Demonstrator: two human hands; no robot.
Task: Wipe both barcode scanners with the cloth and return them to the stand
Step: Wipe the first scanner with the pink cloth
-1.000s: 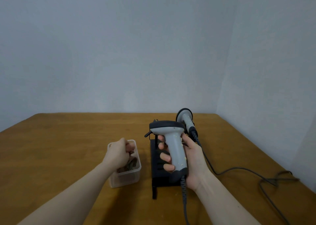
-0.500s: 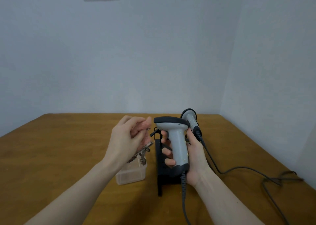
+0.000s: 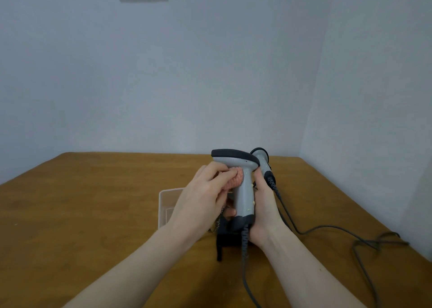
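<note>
Two hands work mid-frame: right hand (image 3: 261,205) grips the rigid, smooth-plastic barcode scanner (image 3: 243,186) by its handle, while left hand (image 3: 205,197) fingers pinch the soft pink cloth (image 3: 235,180) against it.

Right hand (image 3: 263,205) gripping grey scanner (image 3: 243,186), left hand (image 3: 205,195) pressing pink cloth (image 3: 236,179) against it

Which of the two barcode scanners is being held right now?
The nearer scanner, gripped upright by the right hand while the left hand presses the pink cloth against it. The far scanner sits behind, untouched.
</note>
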